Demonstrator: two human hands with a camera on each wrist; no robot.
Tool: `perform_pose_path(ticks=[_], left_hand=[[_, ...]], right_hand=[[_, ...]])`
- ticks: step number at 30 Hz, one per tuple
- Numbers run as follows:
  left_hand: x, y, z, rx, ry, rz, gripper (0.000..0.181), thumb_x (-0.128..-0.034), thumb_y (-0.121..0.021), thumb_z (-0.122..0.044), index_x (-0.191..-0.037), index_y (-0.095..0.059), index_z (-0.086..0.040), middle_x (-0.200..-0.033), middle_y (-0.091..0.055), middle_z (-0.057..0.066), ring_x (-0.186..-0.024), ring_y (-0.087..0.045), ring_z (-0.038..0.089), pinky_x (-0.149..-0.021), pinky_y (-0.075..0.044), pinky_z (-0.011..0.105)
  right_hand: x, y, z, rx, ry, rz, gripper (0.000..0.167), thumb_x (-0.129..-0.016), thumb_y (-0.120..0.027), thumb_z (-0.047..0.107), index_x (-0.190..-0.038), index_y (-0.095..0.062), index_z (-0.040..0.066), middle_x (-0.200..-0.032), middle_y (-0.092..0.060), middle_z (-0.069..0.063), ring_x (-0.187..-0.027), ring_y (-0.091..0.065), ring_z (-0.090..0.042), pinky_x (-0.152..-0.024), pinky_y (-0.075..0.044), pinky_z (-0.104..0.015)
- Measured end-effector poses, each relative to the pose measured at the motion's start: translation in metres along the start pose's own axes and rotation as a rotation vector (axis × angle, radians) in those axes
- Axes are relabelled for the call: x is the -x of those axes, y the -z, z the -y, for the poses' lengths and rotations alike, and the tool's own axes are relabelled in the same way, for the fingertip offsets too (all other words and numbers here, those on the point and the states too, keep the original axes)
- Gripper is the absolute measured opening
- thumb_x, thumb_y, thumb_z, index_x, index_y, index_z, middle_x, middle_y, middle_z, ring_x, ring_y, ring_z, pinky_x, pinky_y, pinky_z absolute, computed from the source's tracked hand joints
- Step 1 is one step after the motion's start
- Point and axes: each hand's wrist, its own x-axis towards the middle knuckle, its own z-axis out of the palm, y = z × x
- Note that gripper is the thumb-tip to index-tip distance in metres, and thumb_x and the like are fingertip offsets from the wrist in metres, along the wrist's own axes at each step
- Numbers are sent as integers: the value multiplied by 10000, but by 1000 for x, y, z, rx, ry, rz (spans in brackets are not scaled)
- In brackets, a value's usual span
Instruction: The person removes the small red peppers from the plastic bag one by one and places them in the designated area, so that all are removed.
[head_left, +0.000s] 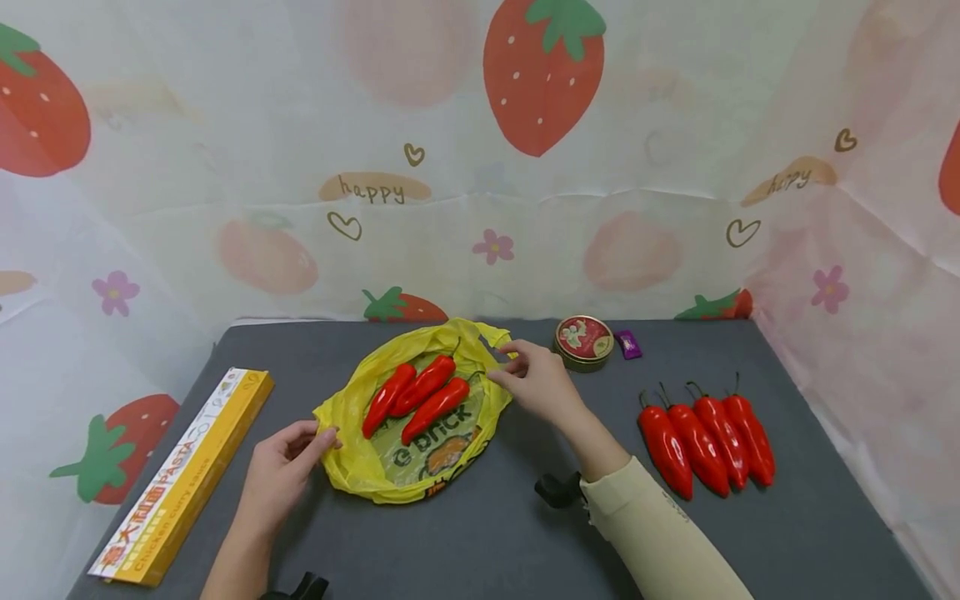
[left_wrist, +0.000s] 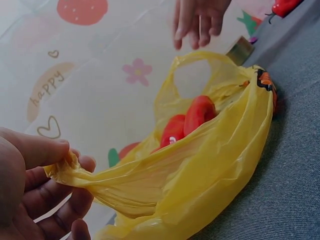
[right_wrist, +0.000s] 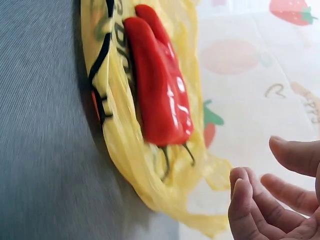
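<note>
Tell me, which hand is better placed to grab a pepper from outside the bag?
Probably the right hand: it looks free and sits nearer the four peppers, while the left hand pinches the yellow bag's edge.

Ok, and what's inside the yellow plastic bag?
Three red peppers lie inside the yellow plastic bag, with printed lettering showing beside them. Anything directly beneath the peppers or within the bag's folds is hidden.

Creased pale strawberry-print backdrop (head_left: 525, 187), lettered "happy"; dark grey tabletop (head_left: 450, 550) below.
</note>
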Motion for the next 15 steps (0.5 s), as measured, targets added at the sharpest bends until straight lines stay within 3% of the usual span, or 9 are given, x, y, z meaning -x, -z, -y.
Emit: perform_pose_path(ticks=[5, 9, 15], left_hand=[[-4, -4, 0, 5, -33, 12, 414, -976, -646, -441, -1093, -706, -48, -957, -738, 50, -838, -629, 109, -760, -558, 274], [-4, -5, 1, -11, -35, 12, 420, -975, -646, -446, -1091, -707, -46, -962, -740, 49, -845, -634, 99, -770, -556, 263], [-1, 0, 2, -31, -13, 8, 444, -976, -636, -463, -1104, -708, -44, -967, -741, 34, -843, -619, 100, -745, -541, 261]], right_hand=[[-14, -15, -1, -37, -108, 98, 548, -912, -756, 372, -1352, -599, 86, -1000, -750, -97, -734, -716, -266, -651, -562, -334], [-25, -31, -3, -69, -205, 166, 627, -912, -744, 427, -1381, -551, 59, -948, -735, -164, -678, -714, -264, -635, -591, -386], [-35, -51, -2, -82, -266, 287, 653, -960, -666, 466, -1447, -496, 65, -946, -730, -170, -767, -718, -258, -587, -592, -385]])
